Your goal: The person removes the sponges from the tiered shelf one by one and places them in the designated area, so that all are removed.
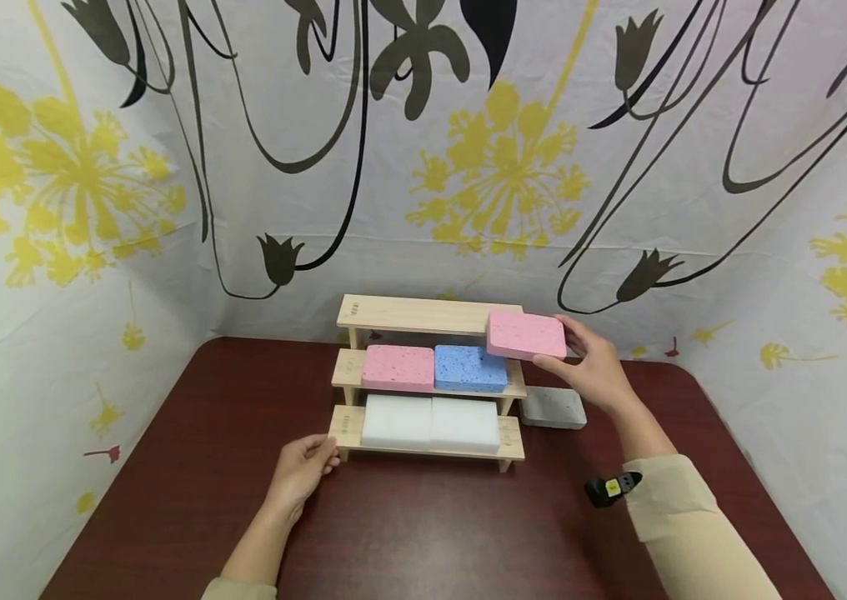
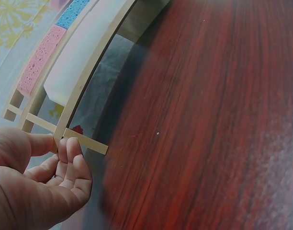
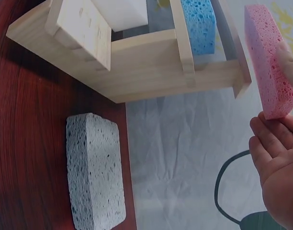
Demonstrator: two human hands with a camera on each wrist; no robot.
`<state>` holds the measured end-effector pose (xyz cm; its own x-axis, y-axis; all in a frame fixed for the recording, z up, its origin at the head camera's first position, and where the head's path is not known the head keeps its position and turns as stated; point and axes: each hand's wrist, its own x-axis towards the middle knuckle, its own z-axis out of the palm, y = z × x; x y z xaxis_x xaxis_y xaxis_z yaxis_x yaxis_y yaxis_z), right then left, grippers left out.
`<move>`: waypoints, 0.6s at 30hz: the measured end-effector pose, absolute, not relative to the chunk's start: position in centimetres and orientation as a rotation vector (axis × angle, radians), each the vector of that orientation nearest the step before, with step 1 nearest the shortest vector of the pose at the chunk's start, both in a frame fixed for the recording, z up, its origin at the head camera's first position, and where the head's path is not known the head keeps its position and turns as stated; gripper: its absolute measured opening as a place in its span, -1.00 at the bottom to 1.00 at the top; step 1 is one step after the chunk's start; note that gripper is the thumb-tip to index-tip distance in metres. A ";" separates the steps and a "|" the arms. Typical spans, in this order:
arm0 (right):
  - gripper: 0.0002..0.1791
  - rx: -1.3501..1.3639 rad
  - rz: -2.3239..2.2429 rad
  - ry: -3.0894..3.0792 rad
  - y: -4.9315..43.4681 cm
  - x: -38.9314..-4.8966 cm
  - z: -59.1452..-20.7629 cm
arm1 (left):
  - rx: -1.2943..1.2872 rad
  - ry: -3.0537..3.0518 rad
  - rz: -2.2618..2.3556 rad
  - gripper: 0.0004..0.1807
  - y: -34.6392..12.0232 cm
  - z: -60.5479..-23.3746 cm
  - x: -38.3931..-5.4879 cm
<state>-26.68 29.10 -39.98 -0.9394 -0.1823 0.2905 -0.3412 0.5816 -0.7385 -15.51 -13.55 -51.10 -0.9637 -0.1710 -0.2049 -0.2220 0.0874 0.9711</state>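
A pink sponge [image 1: 526, 335] is pinched in my right hand [image 1: 594, 367], held in the air by the right end of the wooden rack's [image 1: 423, 315] top tier. My left hand [image 1: 301, 475] grips the left end of the bottom tier between thumb and fingers, as the left wrist view also shows. On the middle tier a second pink sponge [image 1: 398, 367] lies beside a blue sponge [image 1: 470, 368]. Two white sponges, a left one [image 1: 397, 422] and a right one [image 1: 465, 425], fill much of the bottom tier.
A grey sponge [image 3: 96, 170] lies on the dark red-brown table [image 1: 408, 533], just right of the rack. Behind the table hangs a patterned white cloth [image 1: 393, 208] with flowers. A small black device [image 1: 611, 488] is at my right sleeve.
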 end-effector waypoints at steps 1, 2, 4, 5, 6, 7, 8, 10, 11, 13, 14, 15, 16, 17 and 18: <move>-0.09 0.438 1.284 -2.626 29.2 -26.7 -40.0 | -0.413 2.291 2.055 -0.64 -13.5 -51.1 -15.5; -0.09 0.437 1.283 -2.625 29.4 -26.7 -40.0 | -0.412 2.292 2.056 -0.65 -13.5 -51.1 -15.5; -0.09 0.432 1.273 -2.626 29.7 -26.7 -40.2 | -0.409 2.294 2.056 -0.66 -13.5 -51.1 -15.5; -0.10 0.429 1.270 -2.625 29.9 -26.8 -40.2 | -0.407 2.295 2.055 -0.66 -13.5 -51.1 -15.4; -0.10 0.425 1.266 -2.625 30.0 -26.7 -40.3 | -0.406 2.296 2.054 -0.66 -13.5 -51.1 -15.4; -0.11 0.419 1.260 -2.629 30.2 -26.7 -40.3 | -0.405 2.295 2.055 -0.66 -13.5 -51.1 -15.4; -0.11 0.412 1.256 -2.633 30.4 -26.7 -40.4 | -0.405 2.294 2.056 -0.65 -13.5 -51.1 -15.4; -0.11 0.401 1.247 -2.642 30.7 -26.6 -40.4 | -0.404 2.293 2.056 -0.65 -13.5 -51.1 -15.4; -0.10 0.395 1.241 -2.649 30.9 -26.5 -40.5 | -0.403 2.293 2.056 -0.65 -13.5 -51.0 -15.4; -0.09 0.381 1.223 -2.667 31.2 -26.5 -40.6 | -0.405 2.292 2.055 -0.65 -13.5 -51.0 -15.4; -0.08 0.376 1.215 -2.672 31.4 -26.4 -40.6 | -0.406 2.293 2.053 -0.65 -13.5 -51.0 -15.4; -0.07 0.372 1.206 -2.676 31.6 -26.4 -40.7 | -0.404 2.293 2.053 -0.64 -13.5 -51.0 -15.4; -0.07 0.366 1.191 -2.681 31.7 -26.4 -40.8 | -0.405 2.293 2.052 -0.65 -13.5 -51.0 -15.4; -0.06 0.364 1.184 -2.681 31.8 -26.4 -40.8 | -0.406 2.293 2.051 -0.65 -13.5 -51.0 -15.4; -0.07 0.362 1.179 -2.679 32.0 -26.3 -40.9 | -0.407 2.293 2.050 -0.65 -13.5 -51.0 -15.4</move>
<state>-26.34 31.98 -40.86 -0.9517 -0.1449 0.2706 -0.2974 0.6533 -0.6962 -15.39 -13.54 -50.99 -0.9649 -0.1680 -0.2016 -0.2191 0.0928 0.9713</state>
